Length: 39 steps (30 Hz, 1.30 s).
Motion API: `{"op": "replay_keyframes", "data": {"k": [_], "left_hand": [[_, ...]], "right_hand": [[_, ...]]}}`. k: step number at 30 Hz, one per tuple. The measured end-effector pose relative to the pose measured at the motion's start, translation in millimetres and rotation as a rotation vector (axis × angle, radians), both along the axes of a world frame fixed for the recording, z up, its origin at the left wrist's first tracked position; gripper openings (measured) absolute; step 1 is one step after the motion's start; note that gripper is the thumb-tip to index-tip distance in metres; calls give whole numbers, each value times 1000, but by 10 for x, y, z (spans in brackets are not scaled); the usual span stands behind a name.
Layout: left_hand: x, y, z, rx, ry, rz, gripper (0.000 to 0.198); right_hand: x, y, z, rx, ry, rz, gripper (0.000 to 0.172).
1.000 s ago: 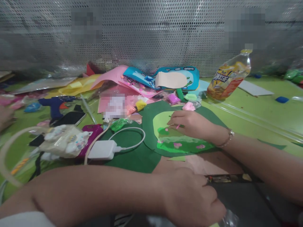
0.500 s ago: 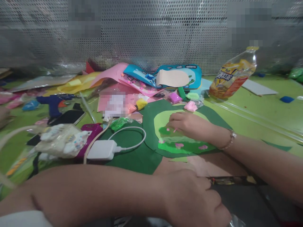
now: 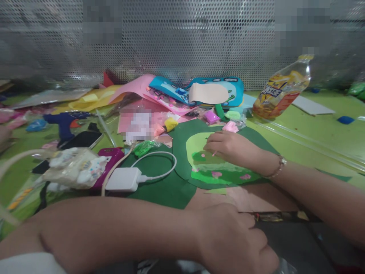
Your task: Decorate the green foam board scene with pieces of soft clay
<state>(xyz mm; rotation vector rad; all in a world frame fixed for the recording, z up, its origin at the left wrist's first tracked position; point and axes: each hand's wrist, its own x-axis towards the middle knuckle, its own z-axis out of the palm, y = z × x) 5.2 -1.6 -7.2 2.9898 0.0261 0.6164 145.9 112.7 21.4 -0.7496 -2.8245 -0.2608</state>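
Note:
My right hand point(image 3: 228, 146) rests on a green felt picture point(image 3: 205, 167) of light and dark green layers with small pink clay bits. Its fingers pinch a thin pink stick just above the light green patch. My left hand point(image 3: 236, 239) lies low in front as a closed fist, next to a dark flat object point(image 3: 285, 217) at the near edge. What the fist holds is hidden. A bracelet point(image 3: 278, 167) circles my right wrist.
A white charger with its cable point(image 3: 125, 179), a purple phone point(image 3: 110, 158), a black phone point(image 3: 82, 140), a blue glue gun point(image 3: 64, 121), coloured clay lumps point(image 3: 211, 116), pink and blue foam sheets point(image 3: 171, 93) and a juice bottle point(image 3: 281, 89) crowd the green table. A perforated metal screen stands behind.
My right hand has shifted slightly over the light green patch with the pink stick. My left fist has stayed in place.

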Motion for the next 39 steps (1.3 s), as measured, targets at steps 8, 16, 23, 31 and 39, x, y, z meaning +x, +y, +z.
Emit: {"op": "replay_keyframes", "data": {"k": [8, 16, 23, 31, 39], "left_hand": [[3, -33, -35, 104, -107, 34, 12], [3, -34, -59, 109, -127, 28, 11], [6, -26, -11, 103, -71, 20, 14], [3, -38, -11, 96, -35, 27, 13], [-1, -34, -39, 99, -90, 31, 14]], "right_hand": [[-33, -3, -33, -25, 7, 34, 27], [-65, -17, -51, 16, -23, 52, 23], [-57, -32, -52, 33, -51, 67, 23], [-71, -60, -48, 64, -114, 81, 26], [-70, -65, -57, 22, -141, 88, 28]]}}
